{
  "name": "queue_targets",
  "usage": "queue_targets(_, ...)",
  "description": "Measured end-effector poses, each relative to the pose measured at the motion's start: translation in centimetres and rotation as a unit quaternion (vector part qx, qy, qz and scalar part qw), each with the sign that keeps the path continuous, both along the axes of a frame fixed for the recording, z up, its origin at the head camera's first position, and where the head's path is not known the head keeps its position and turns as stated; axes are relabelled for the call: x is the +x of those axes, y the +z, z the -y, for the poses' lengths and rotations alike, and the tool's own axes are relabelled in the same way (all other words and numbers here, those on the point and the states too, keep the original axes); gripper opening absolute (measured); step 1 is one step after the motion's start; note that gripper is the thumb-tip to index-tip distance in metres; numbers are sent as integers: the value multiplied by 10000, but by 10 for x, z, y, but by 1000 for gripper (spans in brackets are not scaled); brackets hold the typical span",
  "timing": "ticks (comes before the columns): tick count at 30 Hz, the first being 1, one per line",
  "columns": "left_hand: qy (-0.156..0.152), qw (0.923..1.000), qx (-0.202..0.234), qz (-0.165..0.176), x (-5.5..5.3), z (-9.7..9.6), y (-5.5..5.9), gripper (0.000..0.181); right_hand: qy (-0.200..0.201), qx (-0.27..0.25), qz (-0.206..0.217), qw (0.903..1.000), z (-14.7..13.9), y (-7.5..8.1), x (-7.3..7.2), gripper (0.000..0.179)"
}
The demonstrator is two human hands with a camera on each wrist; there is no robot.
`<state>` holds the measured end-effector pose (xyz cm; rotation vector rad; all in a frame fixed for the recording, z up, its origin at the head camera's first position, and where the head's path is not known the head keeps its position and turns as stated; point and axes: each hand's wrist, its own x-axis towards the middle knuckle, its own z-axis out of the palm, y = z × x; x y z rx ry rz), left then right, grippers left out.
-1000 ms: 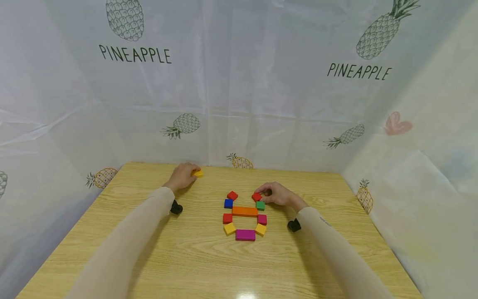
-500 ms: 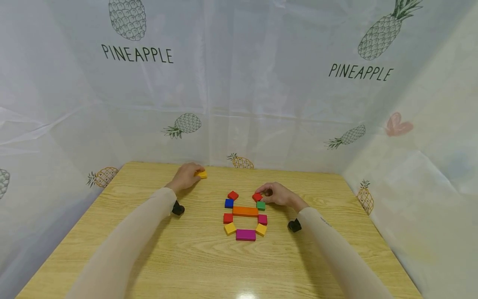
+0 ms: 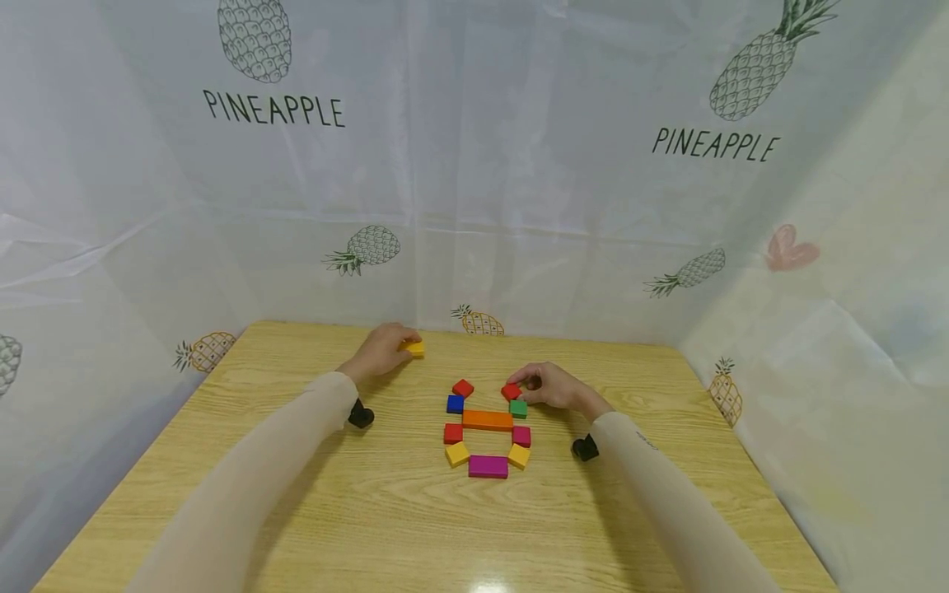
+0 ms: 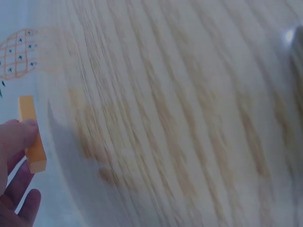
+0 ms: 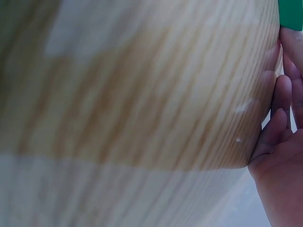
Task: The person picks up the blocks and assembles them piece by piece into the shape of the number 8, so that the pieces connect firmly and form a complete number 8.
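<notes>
Between thumb and fingers, my left hand (image 3: 383,349) pinches a yellow block (image 3: 416,349) near the table's back edge. The left wrist view shows that yellow block (image 4: 32,142) as a long bar with the thumb across it. My right hand (image 3: 550,385) has its thumb and forefinger on either side of a red block (image 3: 511,391) at the upper right of a block figure. Just below this red block lies a green block (image 3: 518,408). Across from it sit another red block (image 3: 463,387) and a blue block (image 3: 455,403).
An orange bar (image 3: 487,420) crosses the figure's middle. Under it come a red block (image 3: 453,433), a magenta block (image 3: 521,436), two yellow blocks (image 3: 457,454) and a magenta bar (image 3: 488,467). A pineapple-print sheet (image 3: 474,165) hangs behind the wooden table (image 3: 415,527).
My left hand has moved to the right along the back of the table, carrying the yellow block. The right hand stays at the red block.
</notes>
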<state>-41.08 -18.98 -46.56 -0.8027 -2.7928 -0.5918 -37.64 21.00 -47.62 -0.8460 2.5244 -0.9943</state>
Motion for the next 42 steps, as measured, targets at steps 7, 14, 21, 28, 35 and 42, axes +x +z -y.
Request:
queue_targets(7,-255,9996,-47,56,4,-19,5,32,-39,-64,43,10000,0,-1,-1,30)
queue_targets(14,-449,9987,-75,240,7,-40,10,33,-8,-122,69,9999,-1,-2,-2,30)
queue_targets(21,-548,9977,-99,377,8,-65,14,32,-7,3,-42,10000,0,-1,-1,31)
queue_targets(28,-651,9941,162,847,12,-88,18,35,9,9,-45,10000,0,-1,-2,31)
queue_targets(35,-835,9866,366,1356,11,-108,20,39,17,-13,-55,10000,-2,0,-2,31)
queue_targets(42,-924,9775,507,1827,12,-120,22,35,-22,-52,-3,10000,-2,-3,-3,30)
